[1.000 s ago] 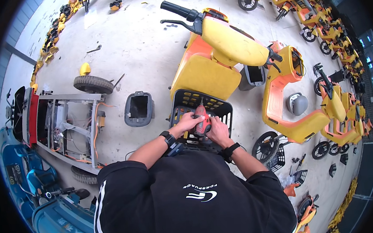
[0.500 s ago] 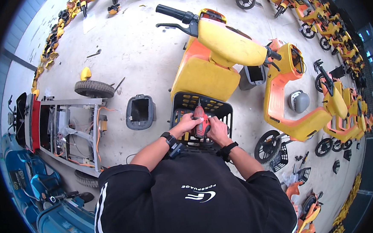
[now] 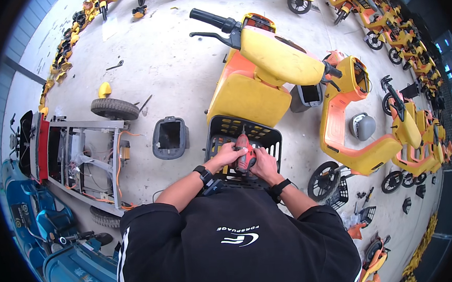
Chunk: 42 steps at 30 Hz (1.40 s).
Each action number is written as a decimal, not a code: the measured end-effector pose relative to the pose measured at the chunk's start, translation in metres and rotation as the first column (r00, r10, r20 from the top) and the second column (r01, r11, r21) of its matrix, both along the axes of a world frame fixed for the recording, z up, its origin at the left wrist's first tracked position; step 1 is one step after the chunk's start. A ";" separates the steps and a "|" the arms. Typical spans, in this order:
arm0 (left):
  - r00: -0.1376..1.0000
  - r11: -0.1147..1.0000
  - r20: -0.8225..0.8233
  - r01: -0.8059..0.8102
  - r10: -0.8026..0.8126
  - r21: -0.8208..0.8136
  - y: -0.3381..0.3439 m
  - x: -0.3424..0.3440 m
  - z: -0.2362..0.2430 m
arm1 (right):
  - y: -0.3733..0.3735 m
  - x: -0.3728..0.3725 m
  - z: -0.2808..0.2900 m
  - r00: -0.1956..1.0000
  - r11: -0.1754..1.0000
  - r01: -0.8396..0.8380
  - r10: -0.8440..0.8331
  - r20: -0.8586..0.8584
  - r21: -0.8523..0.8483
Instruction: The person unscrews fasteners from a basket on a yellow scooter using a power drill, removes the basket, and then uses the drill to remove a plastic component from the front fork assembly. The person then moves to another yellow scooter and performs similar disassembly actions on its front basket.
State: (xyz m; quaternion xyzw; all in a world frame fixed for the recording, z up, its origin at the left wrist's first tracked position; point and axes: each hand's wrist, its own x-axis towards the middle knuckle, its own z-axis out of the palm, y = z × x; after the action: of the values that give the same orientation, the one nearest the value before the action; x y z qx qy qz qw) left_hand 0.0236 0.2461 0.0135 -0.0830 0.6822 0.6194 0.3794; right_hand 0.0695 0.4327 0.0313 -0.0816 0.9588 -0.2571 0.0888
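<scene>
Both my hands grip a red cordless power driver (image 3: 244,156) held point-down inside a black plastic basket (image 3: 267,136). My left hand (image 3: 228,155) wraps the tool's left side and my right hand (image 3: 261,164) covers its right side and rear. The basket is mounted at the front of a yellow and orange scooter body (image 3: 256,87) with black handlebars (image 3: 213,24). The driver's tip is hidden by the basket's wall and my fingers.
A dark grey plastic housing (image 3: 170,138) lies on the concrete to the left. Further left stands a stripped metal frame with wiring (image 3: 77,155) and a loose tyre (image 3: 114,108). Orange scooter shells (image 3: 349,128), wheels and baskets crowd the right. Blue scooters (image 3: 51,239) stand lower left.
My hands and the driver stay in the basket; the driver has shifted slightly and the view has tilted a little.
</scene>
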 end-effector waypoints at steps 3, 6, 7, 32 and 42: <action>1.000 1.000 0.005 0.016 -0.016 -0.014 0.003 -0.001 0.002 | 0.002 0.001 -0.002 1.000 1.000 -0.001 0.001 0.014 0.020; 1.000 1.000 -0.013 0.003 -0.004 -0.027 0.004 0.000 0.001 | 0.003 0.003 -0.006 1.000 1.000 0.023 -0.023 -0.007 0.004; 1.000 0.999 -0.015 -0.010 0.010 -0.032 0.005 0.001 0.002 | 0.004 0.003 -0.007 1.000 1.000 0.020 -0.020 -0.004 -0.002; 0.992 0.986 -0.119 0.024 -0.044 -0.168 0.002 0.008 -0.012 | 0.003 0.010 -0.014 0.999 0.996 -0.007 0.011 0.040 -0.085; 0.974 0.987 -0.224 -0.007 -0.030 -0.162 -0.005 -0.014 -0.005 | -0.001 -0.011 -0.017 0.997 0.996 -0.017 0.025 0.078 -0.092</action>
State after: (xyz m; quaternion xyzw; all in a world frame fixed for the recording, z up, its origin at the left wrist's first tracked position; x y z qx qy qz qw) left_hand 0.0099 0.2413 0.0082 -0.0386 0.7694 0.5652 0.2950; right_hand 0.0583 0.4319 0.0147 -0.0854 0.9410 -0.3026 0.1255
